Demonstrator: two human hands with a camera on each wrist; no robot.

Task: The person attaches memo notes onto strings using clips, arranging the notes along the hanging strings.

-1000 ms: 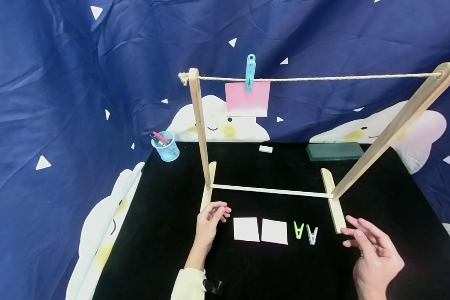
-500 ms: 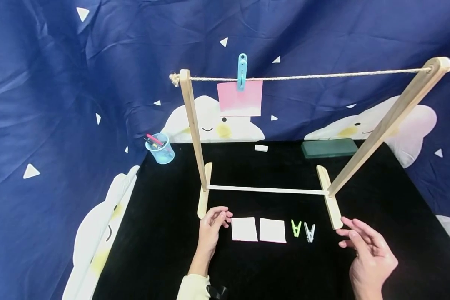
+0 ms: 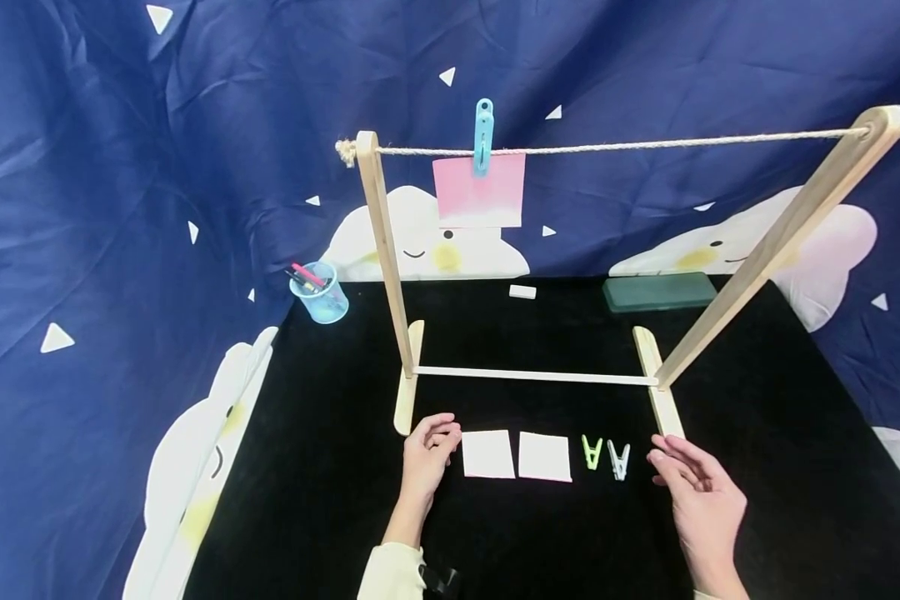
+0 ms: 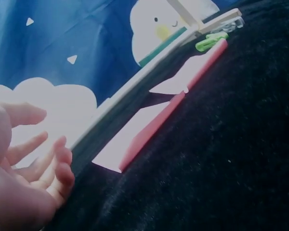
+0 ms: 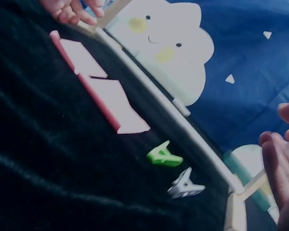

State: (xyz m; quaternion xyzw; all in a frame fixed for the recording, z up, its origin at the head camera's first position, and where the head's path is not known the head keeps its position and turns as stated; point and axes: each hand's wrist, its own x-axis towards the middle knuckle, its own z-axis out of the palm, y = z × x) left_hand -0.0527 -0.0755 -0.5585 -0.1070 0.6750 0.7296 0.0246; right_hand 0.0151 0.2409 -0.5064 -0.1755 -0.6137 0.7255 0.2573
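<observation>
Two white paper cards with pink edges lie side by side on the black cloth, a left card (image 3: 487, 454) and a right card (image 3: 544, 457). My left hand (image 3: 426, 454), fingers loosely bent and holding nothing, is right beside the left card's edge. A green clothespin (image 3: 592, 452) and a grey clothespin (image 5: 186, 185) lie to the right of the cards. Relaxed and without anything in it, my right hand (image 3: 699, 492) hovers right of the grey clothespin, overlapping the stand's right foot in the head view. A blue clothespin (image 3: 483, 137) holds a pink card (image 3: 480, 192) on the rope (image 3: 645, 145).
The wooden stand has a left post (image 3: 386, 250), a right post (image 3: 780, 250) and a low white crossbar (image 3: 532, 376). Behind it lie a white eraser (image 3: 522, 292) and a dark green box (image 3: 660, 292). A blue pen cup (image 3: 325, 302) stands at the back left.
My right hand has moved left, closer to the grey clothespin. My left hand has come nearer the left card. The head view has shifted slightly.
</observation>
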